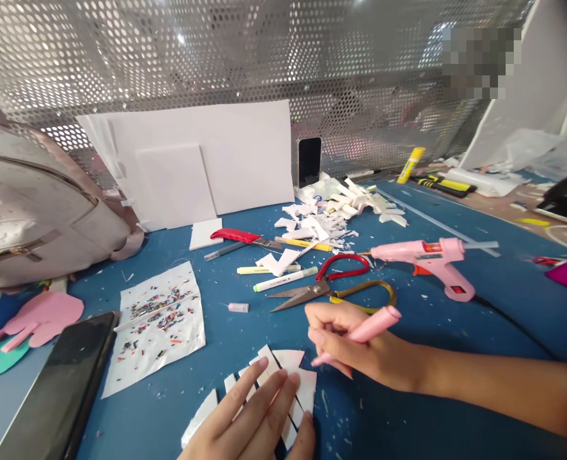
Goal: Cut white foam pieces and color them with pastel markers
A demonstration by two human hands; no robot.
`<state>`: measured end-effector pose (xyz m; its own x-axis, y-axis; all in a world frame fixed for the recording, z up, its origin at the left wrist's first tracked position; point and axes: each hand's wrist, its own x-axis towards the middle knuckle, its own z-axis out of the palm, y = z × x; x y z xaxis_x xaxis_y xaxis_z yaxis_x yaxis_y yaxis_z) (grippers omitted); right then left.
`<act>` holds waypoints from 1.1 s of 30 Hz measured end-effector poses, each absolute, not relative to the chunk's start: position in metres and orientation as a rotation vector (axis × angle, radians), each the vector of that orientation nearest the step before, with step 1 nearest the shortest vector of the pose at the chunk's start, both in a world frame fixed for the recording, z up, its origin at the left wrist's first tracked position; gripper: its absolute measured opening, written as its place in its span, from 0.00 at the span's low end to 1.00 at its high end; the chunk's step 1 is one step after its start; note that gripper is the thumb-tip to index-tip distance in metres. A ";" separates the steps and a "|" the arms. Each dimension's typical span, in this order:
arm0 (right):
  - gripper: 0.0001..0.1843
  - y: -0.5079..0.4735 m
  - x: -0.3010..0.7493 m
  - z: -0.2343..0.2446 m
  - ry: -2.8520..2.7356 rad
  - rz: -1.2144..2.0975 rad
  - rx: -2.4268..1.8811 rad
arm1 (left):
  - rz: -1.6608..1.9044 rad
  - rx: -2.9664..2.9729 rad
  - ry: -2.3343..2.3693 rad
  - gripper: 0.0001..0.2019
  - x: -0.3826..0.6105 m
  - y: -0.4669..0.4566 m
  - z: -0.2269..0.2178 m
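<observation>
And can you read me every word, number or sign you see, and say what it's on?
No text is clear enough to quote.
Green-ended white marker: tiny print, too small to read.
Yellow tube: any print is blurred.
Pink pen in the right hand: no lettering I can make out.

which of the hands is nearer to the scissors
Right. The right hand, holding a pink pen-like tool, is just in front of the scissors; the left hand is farther off, on white pieces.
</observation>
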<state>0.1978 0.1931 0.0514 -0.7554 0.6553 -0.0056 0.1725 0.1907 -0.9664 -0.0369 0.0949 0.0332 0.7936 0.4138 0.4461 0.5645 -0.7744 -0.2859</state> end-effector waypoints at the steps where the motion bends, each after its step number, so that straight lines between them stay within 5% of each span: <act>1: 0.17 0.194 0.198 0.051 -2.033 1.575 -0.778 | -0.515 -2.567 -0.717 0.14 -0.037 0.096 0.033; 9: 0.13 0.212 0.179 0.093 -2.307 1.224 -0.866 | -0.700 -2.604 -0.727 0.16 -0.032 0.094 0.034; 14: 0.17 0.231 0.137 0.116 -2.874 0.348 -1.010 | -0.714 -2.649 -0.773 0.15 -0.032 0.091 0.036; 33: 0.08 0.258 0.173 0.096 -2.876 -0.116 -1.099 | -0.641 -2.723 -0.809 0.15 -0.033 0.087 0.042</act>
